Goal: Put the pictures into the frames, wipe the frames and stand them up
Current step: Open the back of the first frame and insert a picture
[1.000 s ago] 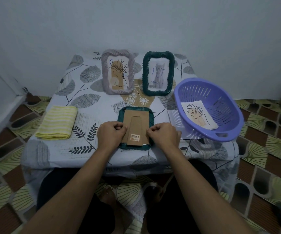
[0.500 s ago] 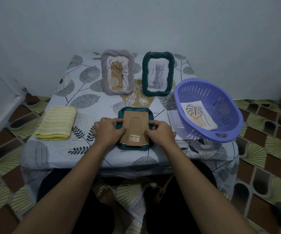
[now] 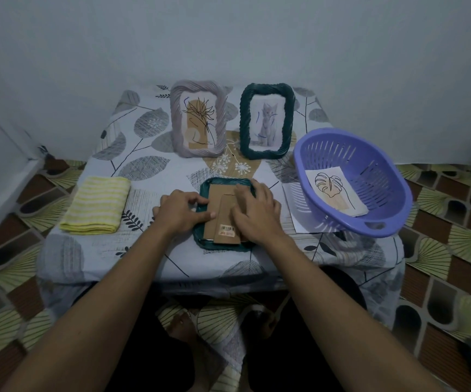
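Lying right of a folded yellow striped cloth (image 3: 94,205), the face-down green frame (image 3: 223,247) with a rope-textured rim is gripped at its left edge by the left hand (image 3: 182,210) with curled fingers, while the right hand (image 3: 257,212) presses flat-fingered on its brown cardboard backing (image 3: 218,206), beside a slotted purple plastic basket (image 3: 375,179).

Head-worn wide-angle view, forward and down, close over the table (image 3: 73,250)

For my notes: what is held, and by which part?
Left hand grips the left edge of the face-down dark green frame; right hand presses its brown cardboard backing.
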A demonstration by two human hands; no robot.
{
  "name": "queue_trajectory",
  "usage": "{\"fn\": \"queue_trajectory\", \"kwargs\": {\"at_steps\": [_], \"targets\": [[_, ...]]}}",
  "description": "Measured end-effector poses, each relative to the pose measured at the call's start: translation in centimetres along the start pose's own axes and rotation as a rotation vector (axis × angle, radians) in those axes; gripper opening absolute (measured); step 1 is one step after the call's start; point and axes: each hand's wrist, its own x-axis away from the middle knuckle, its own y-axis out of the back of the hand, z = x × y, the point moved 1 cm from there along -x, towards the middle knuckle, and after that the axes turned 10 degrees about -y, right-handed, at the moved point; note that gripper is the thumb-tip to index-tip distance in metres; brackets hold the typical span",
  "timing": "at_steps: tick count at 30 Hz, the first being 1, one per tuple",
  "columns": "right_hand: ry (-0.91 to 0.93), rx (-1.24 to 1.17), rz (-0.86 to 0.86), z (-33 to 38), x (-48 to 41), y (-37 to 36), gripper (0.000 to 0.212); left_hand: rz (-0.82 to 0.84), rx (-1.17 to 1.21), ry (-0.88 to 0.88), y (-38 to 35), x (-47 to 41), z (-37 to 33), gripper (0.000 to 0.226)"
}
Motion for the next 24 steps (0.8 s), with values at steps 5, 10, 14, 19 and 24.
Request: {"fn": "queue_trajectory", "kwargs": {"at_steps": [5,10,14,19,24], "targets": [[0.033,0.189,0.108,-0.5,-0.9,-1.2,0.057,0.033,-0.005,-0.069,0.1,-0.4,0.6,0.061],[0.030,0.235,0.090,-0.7,-1.0,-1.7,0.058,0.083,-0.010,-0.150,0.5,-1.1,1.4,0.056],[0.033,0.259,0.066,-0.7,-1.1,-1.9,0.059,0.068,-0.021,-0.175,0.9,-2.2,1.5,0.022],[0.027,0.272,0.072,-0.6,-1.1,-2.0,0.059,-0.119,-0.009,-0.171,0.0,-4.1,0.5,0.007],[0.025,0.271,0.070,-0.5,-1.0,-2.1,0.059,-0.189,-0.075,-0.161,-0.9,-5.2,0.0,0.032]]}}
